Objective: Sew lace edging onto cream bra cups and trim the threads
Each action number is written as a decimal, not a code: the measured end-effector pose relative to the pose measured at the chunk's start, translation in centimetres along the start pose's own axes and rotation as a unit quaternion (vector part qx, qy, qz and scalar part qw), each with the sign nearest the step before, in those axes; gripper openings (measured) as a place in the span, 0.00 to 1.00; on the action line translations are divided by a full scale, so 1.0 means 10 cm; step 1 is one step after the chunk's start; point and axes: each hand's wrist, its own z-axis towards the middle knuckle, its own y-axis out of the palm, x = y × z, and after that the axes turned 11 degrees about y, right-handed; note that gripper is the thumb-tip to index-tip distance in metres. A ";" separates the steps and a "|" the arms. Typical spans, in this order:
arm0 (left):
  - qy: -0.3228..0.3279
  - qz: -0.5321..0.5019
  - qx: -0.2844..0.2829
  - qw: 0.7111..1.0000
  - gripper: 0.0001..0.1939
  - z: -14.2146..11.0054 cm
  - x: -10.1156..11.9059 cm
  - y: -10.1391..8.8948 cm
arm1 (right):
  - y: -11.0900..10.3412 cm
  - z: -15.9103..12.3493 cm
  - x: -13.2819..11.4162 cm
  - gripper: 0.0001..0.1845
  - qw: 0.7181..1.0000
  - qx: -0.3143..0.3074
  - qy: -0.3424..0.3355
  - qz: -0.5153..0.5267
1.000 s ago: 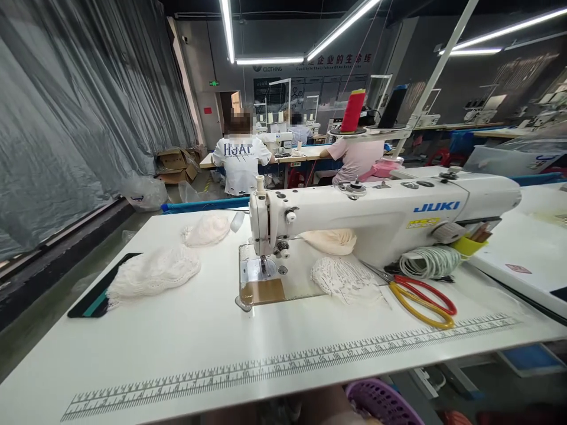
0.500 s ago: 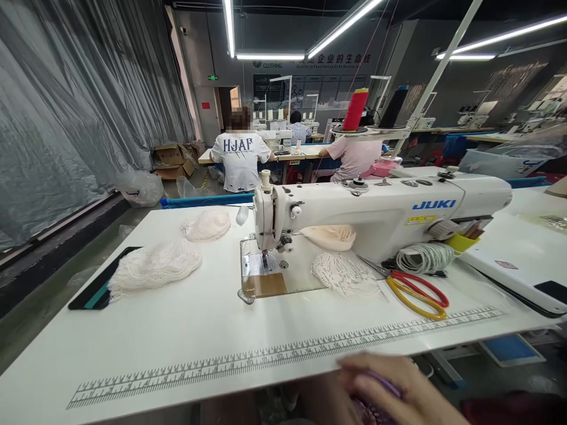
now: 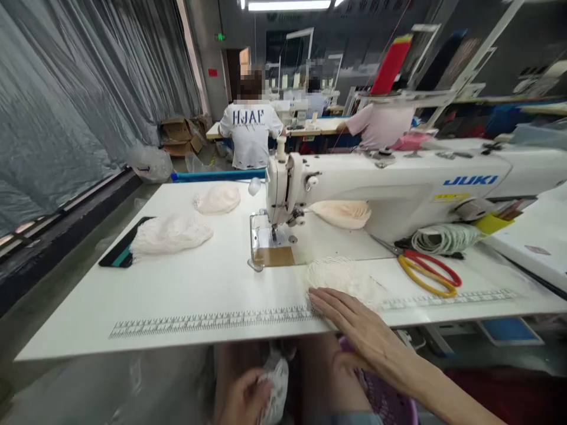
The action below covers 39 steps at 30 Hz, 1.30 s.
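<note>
My right hand lies palm down at the table's front edge, fingers stretched out and touching the near side of a cream lacy fabric piece. Below the tabletop, my left hand is closed on a white lace piece, held in front of my lap. A white sewing machine stands behind the lacy piece. Under its arm lies a smooth cream fabric bundle. Scissors with red and yellow handles rest to the right.
Two cream fabric piles, a knitted one and a smaller one, lie at the left. A printed ruler runs along the front edge. Coiled cable sits by the machine. A purple basket is below. Several people sit at machines beyond.
My right hand has risen from below the front edge onto the lacy piece, which has shifted nearer. My left hand with the white lace has come into view. The camera has tilted down.
</note>
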 end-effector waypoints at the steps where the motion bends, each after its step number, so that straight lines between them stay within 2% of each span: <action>1: 0.016 0.020 -0.014 1.000 0.20 0.01 0.01 0.02 | 0.02 -0.05 -0.06 0.33 1.000 -0.001 -0.004 0.017; 2: 0.023 0.033 -0.026 0.999 0.23 0.02 0.04 0.04 | 0.05 -0.11 -0.11 0.27 0.999 0.003 -0.005 0.038; 5: 0.046 0.025 -0.038 0.998 0.26 0.04 0.18 0.12 | 0.08 -0.29 -0.25 0.22 0.991 -0.016 0.016 0.131; 7: 0.056 0.014 -0.041 0.998 0.25 0.05 0.28 0.14 | 0.03 -0.35 -0.35 0.19 0.973 -0.084 0.052 0.210; 10: 0.061 -0.002 -0.055 0.997 0.25 0.02 0.38 0.16 | -0.05 -0.29 -0.53 0.11 0.913 -0.232 0.056 0.330; 12: 0.058 -0.001 -0.080 0.995 0.25 -0.02 0.44 0.18 | -0.05 -0.17 -0.64 0.12 0.887 -0.270 0.057 0.369; 16: 0.060 0.023 -0.108 0.992 0.24 -0.13 0.54 0.17 | 0.16 0.03 -0.75 0.11 0.911 -0.223 0.088 0.336; 20: 0.050 0.002 -0.122 0.991 0.24 -0.23 0.54 0.12 | 0.39 0.06 -0.77 0.11 0.928 -0.210 0.096 0.291; 24: 0.037 0.016 -0.135 0.990 0.26 -0.30 0.50 0.09 | 0.46 0.04 -0.75 0.13 0.946 -0.188 0.046 0.259; 26: 0.021 0.021 -0.130 0.991 0.25 -0.32 0.50 0.09 | 0.44 0.03 -0.72 0.16 0.952 -0.169 0.052 0.251; 28: 0.002 0.019 -0.124 0.992 0.25 -0.33 0.52 0.09 | 0.39 0.01 -0.71 0.18 0.941 -0.172 0.075 0.280; 31: -0.022 0.007 -0.127 0.992 0.24 -0.35 0.54 0.07 | 0.34 -0.04 -0.71 0.14 0.915 -0.200 0.094 0.336; 39: -0.043 0.019 -0.138 0.989 0.23 -0.39 0.53 0.06 | 0.43 -0.07 -0.82 0.13 0.903 -0.186 0.085 0.377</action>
